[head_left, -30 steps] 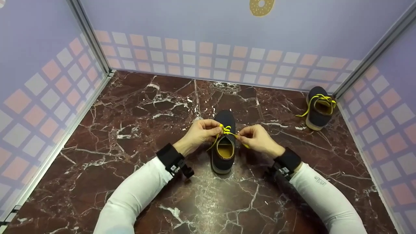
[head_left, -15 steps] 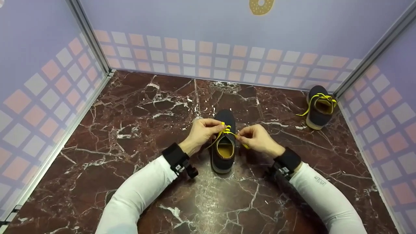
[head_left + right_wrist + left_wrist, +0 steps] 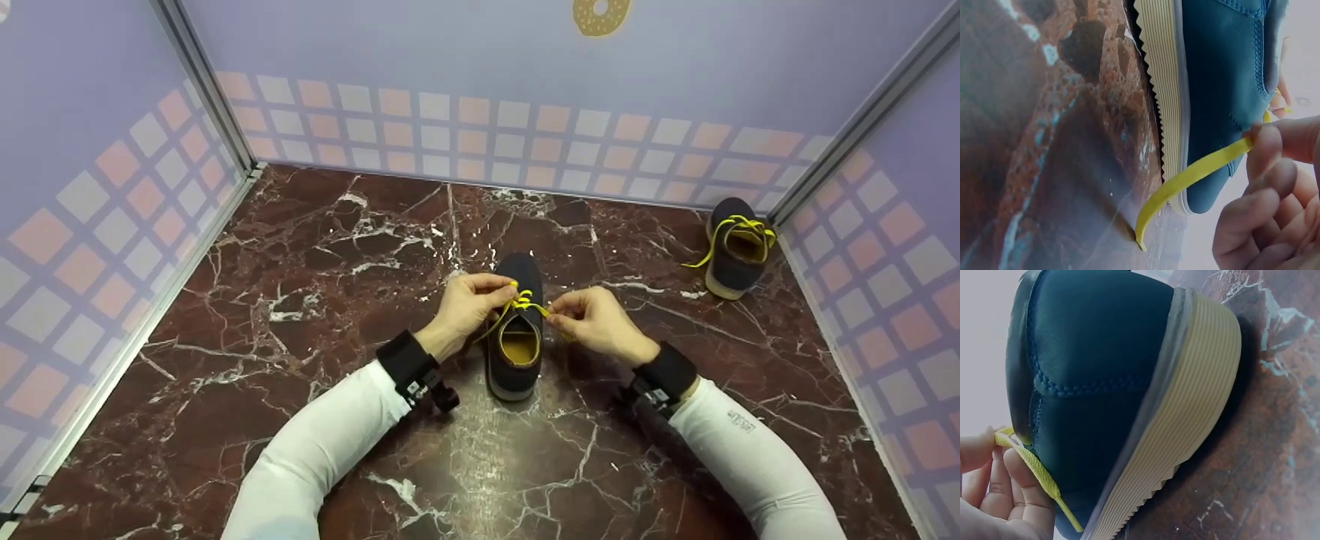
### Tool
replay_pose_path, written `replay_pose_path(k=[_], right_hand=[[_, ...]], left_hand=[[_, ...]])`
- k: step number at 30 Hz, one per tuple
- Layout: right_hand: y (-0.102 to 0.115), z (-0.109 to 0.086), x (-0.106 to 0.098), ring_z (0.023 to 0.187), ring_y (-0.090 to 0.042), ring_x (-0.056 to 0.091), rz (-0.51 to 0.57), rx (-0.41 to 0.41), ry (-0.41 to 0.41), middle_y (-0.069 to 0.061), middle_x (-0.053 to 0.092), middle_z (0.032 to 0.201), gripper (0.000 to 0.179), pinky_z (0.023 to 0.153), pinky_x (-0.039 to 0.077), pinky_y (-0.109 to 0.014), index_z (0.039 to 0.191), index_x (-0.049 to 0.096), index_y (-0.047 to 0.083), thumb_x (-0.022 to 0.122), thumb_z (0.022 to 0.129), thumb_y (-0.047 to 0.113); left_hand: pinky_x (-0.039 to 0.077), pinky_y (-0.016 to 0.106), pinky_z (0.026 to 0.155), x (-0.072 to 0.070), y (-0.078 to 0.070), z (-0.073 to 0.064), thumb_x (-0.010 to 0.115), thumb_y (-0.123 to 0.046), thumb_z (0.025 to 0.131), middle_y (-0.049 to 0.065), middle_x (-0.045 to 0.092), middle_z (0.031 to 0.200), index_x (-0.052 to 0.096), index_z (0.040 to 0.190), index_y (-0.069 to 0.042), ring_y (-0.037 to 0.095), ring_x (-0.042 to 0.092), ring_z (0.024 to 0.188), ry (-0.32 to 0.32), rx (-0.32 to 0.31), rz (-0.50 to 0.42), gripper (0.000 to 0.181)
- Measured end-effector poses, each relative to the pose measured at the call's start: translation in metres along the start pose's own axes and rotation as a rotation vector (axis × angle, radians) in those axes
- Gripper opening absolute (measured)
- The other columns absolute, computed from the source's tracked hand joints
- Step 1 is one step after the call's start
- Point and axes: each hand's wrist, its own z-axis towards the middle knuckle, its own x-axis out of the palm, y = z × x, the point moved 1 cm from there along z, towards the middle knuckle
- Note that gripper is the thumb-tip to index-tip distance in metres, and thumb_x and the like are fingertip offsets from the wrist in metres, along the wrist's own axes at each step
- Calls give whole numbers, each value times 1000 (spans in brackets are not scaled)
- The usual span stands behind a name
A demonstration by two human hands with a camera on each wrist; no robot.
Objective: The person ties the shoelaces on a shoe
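A dark shoe [image 3: 515,375] with a yellow insole stands on the floor between my hands, toe pointing away. Yellow shoelaces [image 3: 524,301] cross its front. On the shoe's left side, my left hand [image 3: 466,309] pinches one lace between thumb and index finger; in the left wrist view that lace [image 3: 1039,472] hangs down past the fingers with its thin tip free. My right hand [image 3: 597,322] pinches the other lace on the right side. From those fingers the lace [image 3: 1190,171] curves down toward the floor in the right wrist view.
Another dark shoe [image 3: 731,266] with yellow laces stands in the far right corner, one lace end trailing on the floor. Walls with a pink and white tile pattern [image 3: 475,135] enclose the reddish marble floor [image 3: 360,247] at the back and both sides.
My left hand and forearm have shifted slightly to the right, still pinching the lace. My right hand and both shoes stay about where they were.
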Motion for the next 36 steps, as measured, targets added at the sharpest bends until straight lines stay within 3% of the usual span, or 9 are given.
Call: replay_pose_path(k=[5,10,19,24,32,36], right_hand=[[0,-1,1,61,3,63,3,-9,-25,-17,84,85,11,58,48,-13,104,85,-3,79,101,5],[2,-3,1,78,3,71,-27,-36,-91,-16,88,100,10,72,55,-12,105,89,4,84,97,6],[7,-4,-3,75,-14,80,54,-72,-235,-14,88,100,19,65,57,-15,110,90,6,79,97,-1],[13,-1,-6,76,-10,80,72,-132,-305,-15,88,104,24,65,59,-14,114,89,7,78,95,-3],[29,6,-5,87,-21,84,169,-213,-297,-21,87,112,30,76,66,-20,124,85,1,74,98,-7],[36,14,-7,80,-14,80,166,-241,-280,-21,86,114,31,70,64,-20,123,86,3,73,96,-7]], left_hand=[[54,19,62,0,0,-1,82,-5,100,-11,79,83,83,119,5,6,67,72,-1,2,1,21],[54,19,62,-1,0,-1,82,-4,101,-10,79,82,83,119,6,6,67,72,2,7,-1,21],[52,19,59,0,-2,-4,82,-5,100,-11,77,80,83,117,5,7,64,70,14,32,29,20],[50,18,57,0,-5,-5,81,-6,101,-13,77,81,81,119,8,5,62,68,27,44,36,23],[50,17,57,-1,-6,-6,81,-8,102,-13,77,83,81,121,8,3,62,67,34,87,104,25],[51,18,58,-1,-8,-7,80,-8,103,-8,81,88,80,122,10,3,62,66,42,128,155,26]])
